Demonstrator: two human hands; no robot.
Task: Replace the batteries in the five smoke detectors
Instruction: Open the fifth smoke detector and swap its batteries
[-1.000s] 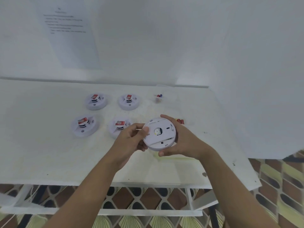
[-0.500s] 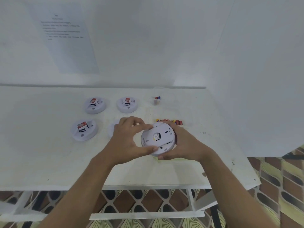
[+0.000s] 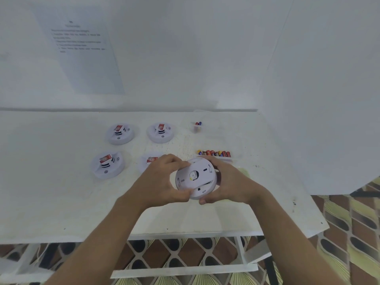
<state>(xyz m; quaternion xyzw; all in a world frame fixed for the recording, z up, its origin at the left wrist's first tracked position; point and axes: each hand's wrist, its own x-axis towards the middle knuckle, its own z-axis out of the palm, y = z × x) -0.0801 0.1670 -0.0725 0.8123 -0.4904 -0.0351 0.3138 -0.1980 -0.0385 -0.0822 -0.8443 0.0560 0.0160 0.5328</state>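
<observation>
Both hands hold a round white smoke detector above the table, its back plate facing me and slightly lifted off the body. My left hand grips the plate's left rim with thumb below and fingers above. My right hand cups the body from the right. Other white detectors stand on the table: two at the back, one at front left, and one partly hidden behind my left hand. A row of red batteries lies just beyond my right hand.
A small clear container with a few batteries stands at the back right. A printed sheet hangs on the wall behind. A white wall panel borders the table's right side. Patterned floor tiles show below the front edge.
My left hand has moved from the detector's left edge to wrap over its back plate. The detector has turned and the plate is parted a little from the body. The view shifted slightly downward.
</observation>
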